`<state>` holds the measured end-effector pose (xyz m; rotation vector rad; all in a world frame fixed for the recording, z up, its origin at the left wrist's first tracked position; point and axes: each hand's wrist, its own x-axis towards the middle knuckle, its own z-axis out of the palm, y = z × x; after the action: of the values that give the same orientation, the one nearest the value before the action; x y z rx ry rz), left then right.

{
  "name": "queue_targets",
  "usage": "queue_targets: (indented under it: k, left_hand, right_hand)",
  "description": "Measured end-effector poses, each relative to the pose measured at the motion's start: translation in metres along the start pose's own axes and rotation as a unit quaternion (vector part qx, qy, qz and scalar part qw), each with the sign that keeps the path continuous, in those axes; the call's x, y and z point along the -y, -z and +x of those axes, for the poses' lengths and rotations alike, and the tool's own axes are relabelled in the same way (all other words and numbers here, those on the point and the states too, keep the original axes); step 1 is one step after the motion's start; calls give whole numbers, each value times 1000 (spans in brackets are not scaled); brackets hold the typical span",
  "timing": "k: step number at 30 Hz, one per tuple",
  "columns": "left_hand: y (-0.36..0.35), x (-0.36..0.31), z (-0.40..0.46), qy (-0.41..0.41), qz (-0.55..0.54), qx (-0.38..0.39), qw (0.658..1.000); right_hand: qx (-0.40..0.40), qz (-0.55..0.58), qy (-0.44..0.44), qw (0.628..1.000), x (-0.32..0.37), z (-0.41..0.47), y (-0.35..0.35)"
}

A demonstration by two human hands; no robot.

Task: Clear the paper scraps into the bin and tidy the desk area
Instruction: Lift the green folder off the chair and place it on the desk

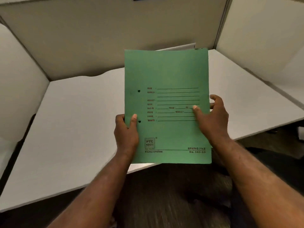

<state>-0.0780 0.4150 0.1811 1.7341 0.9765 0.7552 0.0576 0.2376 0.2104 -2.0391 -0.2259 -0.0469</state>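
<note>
Two hands hold one green cardboard spring file (167, 76) upright above the near edge of a white surface (74, 120). Left hand (125, 134) pinches its left edge, thumb on the front. Right hand (212, 119) grips its right edge the same way. Two punched holes sit by the left margin; printed form lines and "SPRING FILE" face the camera.
</note>
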Motion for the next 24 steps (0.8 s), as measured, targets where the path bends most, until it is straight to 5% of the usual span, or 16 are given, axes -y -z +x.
queue_targets:
  k: [6,9,12,17,24]
  left_hand:
    - [13,18,59,86,-2,-84,993]
    - [21,20,85,56,44,-94,993]
    - [25,23,111,3,159,-62,985]
    - [20,40,165,44,310,2,950]
    - [5,81,249,45,336,41,940]
  right_hand:
    - [117,-50,-2,992,-7,33,-59]
    - [121,-44,11,992,1,45,-92]
    - [118,-50,37,991,13,57,-123]
    - [141,-116,48,982,19,87,-178]
    - [163,-151,37,974,12,140,-260]
